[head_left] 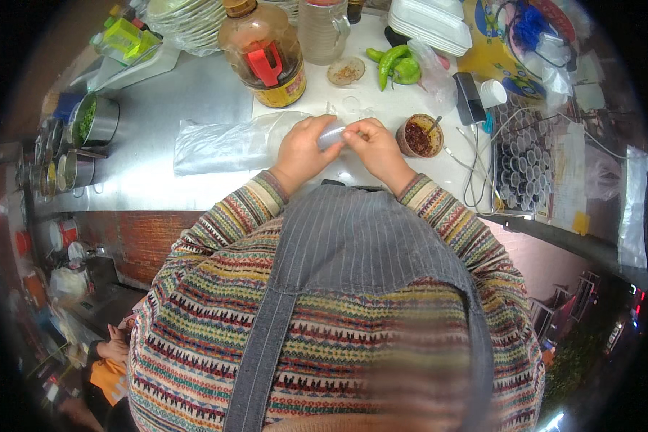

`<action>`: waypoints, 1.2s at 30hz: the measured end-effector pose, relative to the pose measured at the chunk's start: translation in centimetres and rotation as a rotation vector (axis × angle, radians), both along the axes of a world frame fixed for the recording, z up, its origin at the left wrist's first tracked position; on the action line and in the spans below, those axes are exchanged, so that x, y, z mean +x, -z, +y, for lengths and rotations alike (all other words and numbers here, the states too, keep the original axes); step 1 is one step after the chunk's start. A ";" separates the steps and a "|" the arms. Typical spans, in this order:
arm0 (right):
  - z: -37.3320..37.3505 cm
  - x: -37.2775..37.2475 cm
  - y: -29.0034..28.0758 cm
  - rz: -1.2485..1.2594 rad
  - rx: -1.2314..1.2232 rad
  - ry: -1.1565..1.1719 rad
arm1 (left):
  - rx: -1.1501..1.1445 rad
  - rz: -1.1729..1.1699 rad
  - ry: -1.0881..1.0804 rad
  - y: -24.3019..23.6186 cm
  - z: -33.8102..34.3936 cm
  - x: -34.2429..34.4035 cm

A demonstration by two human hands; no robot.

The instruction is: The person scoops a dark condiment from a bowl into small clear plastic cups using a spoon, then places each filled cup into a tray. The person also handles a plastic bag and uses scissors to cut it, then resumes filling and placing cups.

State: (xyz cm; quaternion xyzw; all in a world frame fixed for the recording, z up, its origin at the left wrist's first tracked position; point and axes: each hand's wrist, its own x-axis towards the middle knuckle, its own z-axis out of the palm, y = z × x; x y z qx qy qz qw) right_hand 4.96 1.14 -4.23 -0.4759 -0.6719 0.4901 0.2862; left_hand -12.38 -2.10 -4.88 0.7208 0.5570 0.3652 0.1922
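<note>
My left hand point(304, 151) is wrapped round a short stack of clear plastic lids point(331, 135) above the counter. The fingertips of my right hand point(379, 150) pinch the right end of this stack. Whether a single lid is parted from the rest is too small to tell. A long clear plastic sleeve point(219, 147) lies flat on the counter, reaching under my left hand. Just right of my right hand stands a tub of dark red sauce point(419, 137) with a spoon in it. Small cups with dark contents point(523, 162) fill a tray farther right.
Behind my hands stand a large brown jug point(261, 43), a glass pitcher point(322, 32), a small round dish point(346, 70) and green peppers point(394, 65). White foam boxes point(430, 25) are stacked beyond. Cables point(475, 169) trail at right. Metal pots point(93, 122) line the left.
</note>
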 end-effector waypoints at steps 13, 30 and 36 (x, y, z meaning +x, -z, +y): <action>-0.1 -0.4 -0.4 -0.013 0.046 0.033 | -0.024 -0.044 -0.015 -0.6 0.0 0.1; -0.1 -0.1 -1.3 -0.016 0.083 0.241 | -0.113 -0.024 -0.017 -0.9 -0.2 -0.3; -0.6 -0.8 -1.0 -0.003 0.125 0.000 | -0.113 0.020 -0.001 -1.1 0.0 0.0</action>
